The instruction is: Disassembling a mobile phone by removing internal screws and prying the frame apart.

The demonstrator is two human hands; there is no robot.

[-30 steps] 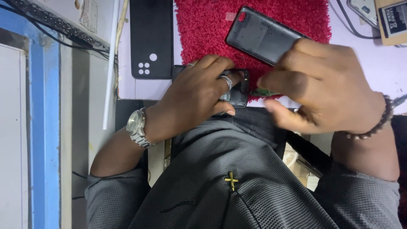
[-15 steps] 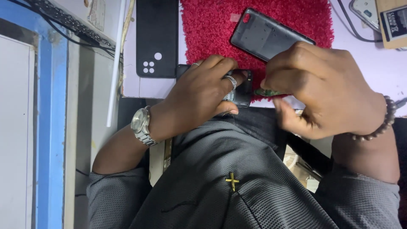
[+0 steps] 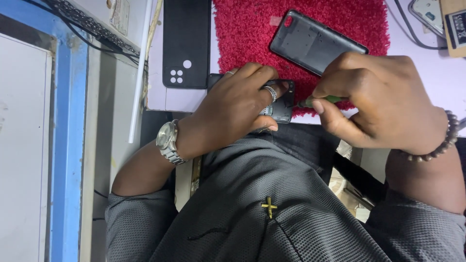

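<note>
My left hand [image 3: 238,104], with a ring and a silver wristwatch, presses down on an opened black phone [image 3: 282,103] at the near edge of the table. My right hand [image 3: 383,99], with a bead bracelet, grips a small green-handled screwdriver [image 3: 320,100]; its tip points at the phone's exposed end. Most of the phone is hidden under my left hand. A detached dark back cover [image 3: 315,42] lies inside-up on a red fuzzy mat [image 3: 247,34] just beyond my hands.
A black phone case [image 3: 186,43] with camera cutouts lies left of the mat. A white rod [image 3: 141,73] leans along the table's left edge, near a blue-framed panel [image 3: 73,145] and cables. More devices and a cable sit at the far right corner [image 3: 437,19].
The view has shifted a little; my hands stay on the phone, and the right hand with the screwdriver has drawn slightly to the right of the phone's end.
</note>
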